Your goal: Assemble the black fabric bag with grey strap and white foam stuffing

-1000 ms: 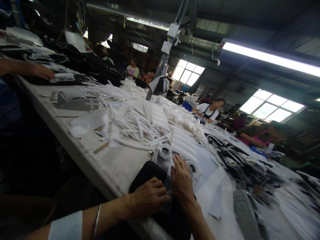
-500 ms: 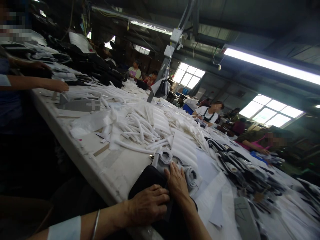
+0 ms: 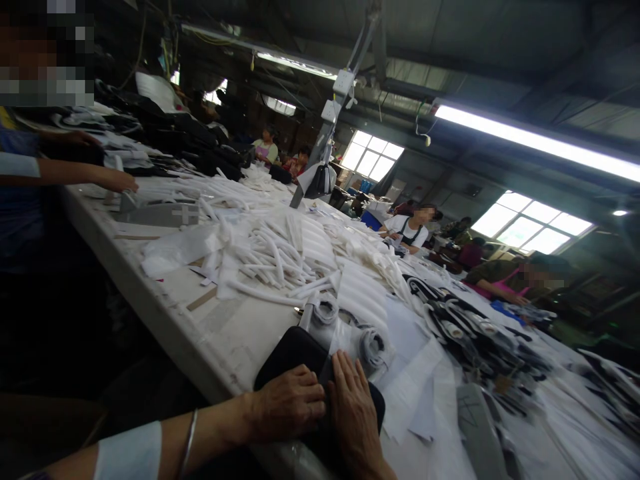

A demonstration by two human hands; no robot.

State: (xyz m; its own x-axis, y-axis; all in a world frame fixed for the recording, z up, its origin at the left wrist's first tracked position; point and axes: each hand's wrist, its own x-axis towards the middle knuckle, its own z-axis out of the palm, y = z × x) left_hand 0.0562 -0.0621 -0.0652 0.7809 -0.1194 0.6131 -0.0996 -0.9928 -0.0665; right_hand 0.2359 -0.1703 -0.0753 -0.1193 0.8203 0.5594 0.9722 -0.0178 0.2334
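Observation:
My left hand (image 3: 287, 403) rests with curled fingers pressed down on a black fabric piece (image 3: 293, 352) at the near edge of the long white table (image 3: 165, 297). My right hand (image 3: 353, 413) lies flat, fingers stretched out, on the same black piece beside it. Just beyond my fingertips sit two grey-white rolled pieces (image 3: 373, 347), lying on thin white sheets (image 3: 405, 333).
A heap of white padded strips (image 3: 280, 250) covers the middle of the table. Black-and-white pieces (image 3: 465, 327) pile up at the right. A grey cutout (image 3: 160, 213) lies far left, near another person's hand (image 3: 117, 179). Several people work across the table.
My right hand has slid back toward me, off the rolled pieces and onto the black piece. The person at far left has brought a hand onto the table edge.

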